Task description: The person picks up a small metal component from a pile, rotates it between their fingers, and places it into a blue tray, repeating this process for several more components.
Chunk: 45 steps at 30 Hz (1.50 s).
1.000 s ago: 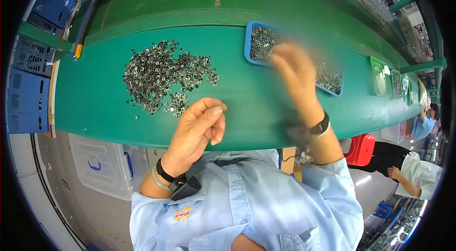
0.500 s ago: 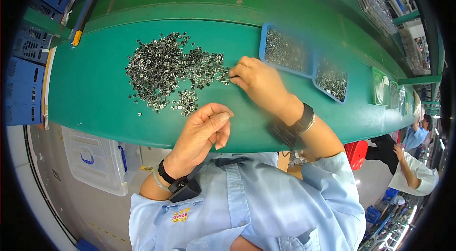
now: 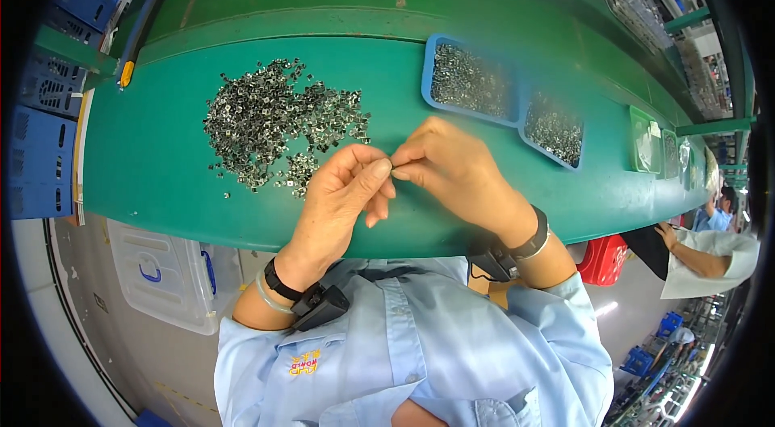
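Observation:
Over the near middle of the green tabletop, my left hand point(image 3: 343, 191) and my right hand point(image 3: 448, 170) meet at their fingertips. Thumb and forefinger are pinched on each hand, and whatever sits between them is too small to make out. To the left of my hands lies a big heap of small square metal parts point(image 3: 246, 124), shiny and dark. A looser spread of the same parts point(image 3: 329, 112) joins it on the right, and a small cluster point(image 3: 300, 173) lies beside my left hand.
Beyond my right hand, a blue tray point(image 3: 425, 80) and a second blue tray point(image 3: 553, 159) hold small metal parts. Green trays point(image 3: 638, 132) stand farther right. A clear lidded box point(image 3: 157, 274) and a red stool point(image 3: 604, 260) are below the table edge. Another person's arm point(image 3: 702, 261) shows at right.
My right hand has come back from the edge of the parts toward my left hand, and their fingertips now meet. The left hand has tightened into a pinch.

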### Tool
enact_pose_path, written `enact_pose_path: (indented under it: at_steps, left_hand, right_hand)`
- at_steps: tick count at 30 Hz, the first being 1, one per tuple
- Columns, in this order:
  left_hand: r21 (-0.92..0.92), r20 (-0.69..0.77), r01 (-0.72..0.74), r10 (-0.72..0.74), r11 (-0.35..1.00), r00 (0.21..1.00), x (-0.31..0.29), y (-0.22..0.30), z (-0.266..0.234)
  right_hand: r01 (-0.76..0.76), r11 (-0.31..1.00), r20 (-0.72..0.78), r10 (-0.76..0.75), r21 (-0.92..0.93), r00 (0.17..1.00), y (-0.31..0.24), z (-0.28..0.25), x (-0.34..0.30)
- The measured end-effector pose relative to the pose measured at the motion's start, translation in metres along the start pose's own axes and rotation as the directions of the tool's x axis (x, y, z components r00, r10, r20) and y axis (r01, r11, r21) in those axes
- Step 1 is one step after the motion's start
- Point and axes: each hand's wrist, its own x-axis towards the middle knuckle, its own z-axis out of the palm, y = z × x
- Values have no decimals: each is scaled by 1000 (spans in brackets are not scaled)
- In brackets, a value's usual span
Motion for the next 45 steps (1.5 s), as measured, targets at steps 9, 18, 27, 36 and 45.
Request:
enact_pose_path:
  at_steps: [9, 18, 27, 36, 45]
  left_hand:
    - [-182, 77, 28, -14, 983, 997, 1, -10, 12]
    - [-20, 38, -66, 67, 998, 997, -2, -11, 21]
    - [-11, 47, -70, 70, 998, 996, -5, -7, 21]
    - [-185, 132, -41, 66, 982, 989, -1, -11, 14]
    - [-310, 240, -103, 182, 945, 953, 5, -23, 10]
  right_hand:
    - [158, 968, -168, -192, -196, 967, 3, 5, -22]
    - [72, 994, -243, -91, -87, 966, 1, 8, -29]
    - [144, 963, -228, -197, -229, 954, -5, 5, -28]
    - [157, 965, -265, -212, -212, 941, -8, 10, -29]
    - [134, 991, -301, -124, 13, 945, -5, 19, -36]
